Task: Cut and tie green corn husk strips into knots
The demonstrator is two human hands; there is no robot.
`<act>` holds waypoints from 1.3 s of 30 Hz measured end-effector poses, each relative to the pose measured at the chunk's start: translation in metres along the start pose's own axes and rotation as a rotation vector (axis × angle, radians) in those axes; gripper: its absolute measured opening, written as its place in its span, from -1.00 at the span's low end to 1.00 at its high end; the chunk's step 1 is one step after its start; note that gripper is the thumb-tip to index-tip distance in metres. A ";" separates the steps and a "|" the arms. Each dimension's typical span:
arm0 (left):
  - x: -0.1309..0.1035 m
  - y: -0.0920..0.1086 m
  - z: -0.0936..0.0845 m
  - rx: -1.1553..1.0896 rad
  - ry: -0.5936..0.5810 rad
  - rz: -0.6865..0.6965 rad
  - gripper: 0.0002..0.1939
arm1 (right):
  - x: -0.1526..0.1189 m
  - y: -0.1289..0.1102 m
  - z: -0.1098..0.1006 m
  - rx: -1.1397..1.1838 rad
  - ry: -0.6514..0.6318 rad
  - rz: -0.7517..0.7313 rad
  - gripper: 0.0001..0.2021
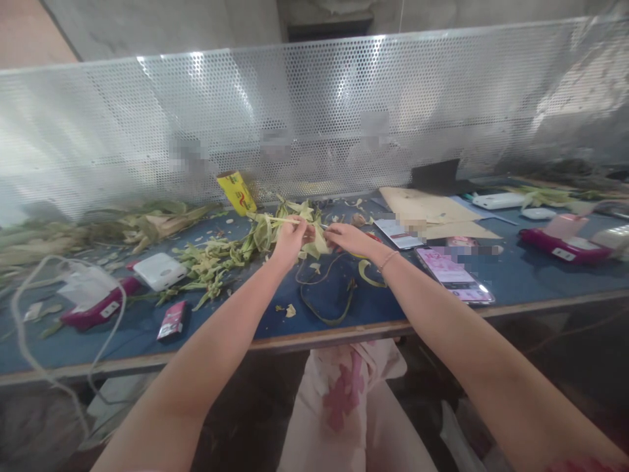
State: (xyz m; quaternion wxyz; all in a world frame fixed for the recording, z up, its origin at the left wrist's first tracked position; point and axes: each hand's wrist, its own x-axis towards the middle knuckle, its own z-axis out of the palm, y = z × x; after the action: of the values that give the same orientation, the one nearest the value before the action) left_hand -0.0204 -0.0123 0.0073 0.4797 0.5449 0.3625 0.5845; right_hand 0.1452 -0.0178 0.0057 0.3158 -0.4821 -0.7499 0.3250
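Near the middle of the blue table, my left hand is closed on a thin pale green stalk, its fingers bent toward the right. Just right of it, my right hand is closed in a pinch, and what lies between its fingertips is too small to make out. Pale, wilted leaves show behind and between both hands. A heap of leafy green cuttings spreads out to the left of my left hand. Below the hands, a dark green curved strip lies on the table.
A yellow cylindrical container leans behind the cuttings. At left are a white block-shaped device, a pink packet and a white cable. Two phones lie by my right forearm. A perforated metal screen stands along the back.
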 end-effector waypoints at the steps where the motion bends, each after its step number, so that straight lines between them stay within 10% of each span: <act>1: 0.000 0.000 0.000 -0.003 -0.006 0.002 -0.78 | 0.000 -0.001 0.000 -0.009 -0.002 -0.012 -0.77; 39: -0.007 0.004 0.003 -0.001 -0.037 0.001 -0.85 | 0.000 -0.011 0.002 0.260 0.042 0.060 -0.65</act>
State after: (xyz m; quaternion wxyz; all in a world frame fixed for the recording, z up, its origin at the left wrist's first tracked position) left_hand -0.0185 -0.0202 0.0100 0.4865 0.5556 0.3529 0.5745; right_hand 0.1383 -0.0214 0.0134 0.3812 -0.4662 -0.6799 0.4185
